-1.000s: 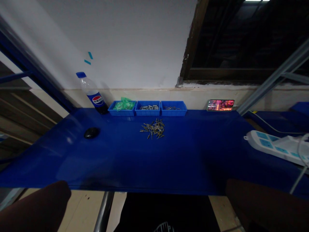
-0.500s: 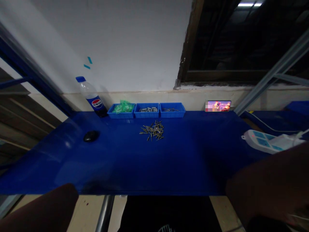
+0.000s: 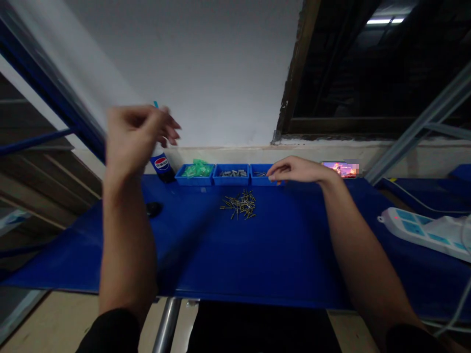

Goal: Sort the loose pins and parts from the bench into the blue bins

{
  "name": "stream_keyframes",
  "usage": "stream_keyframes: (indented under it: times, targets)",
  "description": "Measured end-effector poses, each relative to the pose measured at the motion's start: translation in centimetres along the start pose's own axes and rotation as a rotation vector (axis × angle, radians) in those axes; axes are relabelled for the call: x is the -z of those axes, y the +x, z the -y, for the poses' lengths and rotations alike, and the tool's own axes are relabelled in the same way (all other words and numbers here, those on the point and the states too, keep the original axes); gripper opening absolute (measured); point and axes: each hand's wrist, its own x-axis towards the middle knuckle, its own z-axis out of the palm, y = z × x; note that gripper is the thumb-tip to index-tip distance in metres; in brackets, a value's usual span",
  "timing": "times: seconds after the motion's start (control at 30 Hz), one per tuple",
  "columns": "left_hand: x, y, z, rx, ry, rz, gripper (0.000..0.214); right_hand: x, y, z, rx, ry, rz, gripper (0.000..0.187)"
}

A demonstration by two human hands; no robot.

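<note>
My left hand is raised in front of the cola bottle, its upper part hidden behind the hand. The fingers are bent loosely and apart, somewhat blurred, with nothing seen in them. Over the right blue bin hovers my right hand, palm down, its fingers loosely extended and no held thing visible. That bin has thin metal pieces inside, partly covered by the hand. A loose pile of thin brass-coloured metal pins lies on the blue tabletop, nearer to me than the bins.
The middle blue bin holds small grey metal pieces, and the left blue bin holds green plastic packets. A black mouse-like object is at left. A phone leans on the wall; a power strip lies at right.
Both my hands have come up into view from the lower edges, the left toward the bottle and the right to the right bin. The view has shifted slightly.
</note>
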Motion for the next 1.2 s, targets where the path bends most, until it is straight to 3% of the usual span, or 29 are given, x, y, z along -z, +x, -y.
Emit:
stream_keyframes:
  times: [0.07, 0.17, 0.27, 0.37, 0.5, 0.67, 0.83, 1.07, 1.2]
  targets:
    - [-2.6, 0.9, -0.3, 0.016, 0.005, 0.22, 0.051, -2.3, 2.2, -1.7, -0.023, -0.017, 0.1, 0.025]
    - [-7.6, 2.2, 0.2, -0.062, 0.066, 0.713, 0.031, -5.2, 4.4, -3.4, -0.047, -0.176, 0.111, 0.028]
    - [-12.2, 2.6, 1.4, -0.12, 0.082, 0.863, 0.028, -7.0, 5.4, -4.0, -0.044, -0.289, 0.07, 0.033]
    - [-15.1, 2.3, 2.3, -0.116, 0.145, 0.922, 0.029, -7.8, 5.7, -4.1, -0.001, -0.369, 0.08, 0.034]
    - [-16.8, 1.7, 2.4, -0.16, 0.169, 0.948, 0.03, -8.3, 5.8, -4.3, 0.014, -0.426, 0.07, 0.028]
    - [-17.7, 1.2, 1.7, -0.225, 0.149, 0.907, 0.027, -8.3, 5.5, -4.8, -0.014, -0.361, 0.09, 0.013]
    - [-18.6, 0.6, 1.0, -0.303, 0.132, 0.89, 0.033, -7.8, 5.2, -4.7, 0.066, -0.314, 0.045, 0.009]
    - [-18.8, 0.6, 0.6, -0.384, 0.122, 0.813, 0.029, -6.7, 4.7, -3.5, 0.066, 0.106, 0.0, 0.016]
    - [-18.1, 0.6, 0.1, -0.351, 0.11, 0.773, 0.022, -6.6, 4.4, -3.7, 0.035, 0.258, 0.02, 0.021]
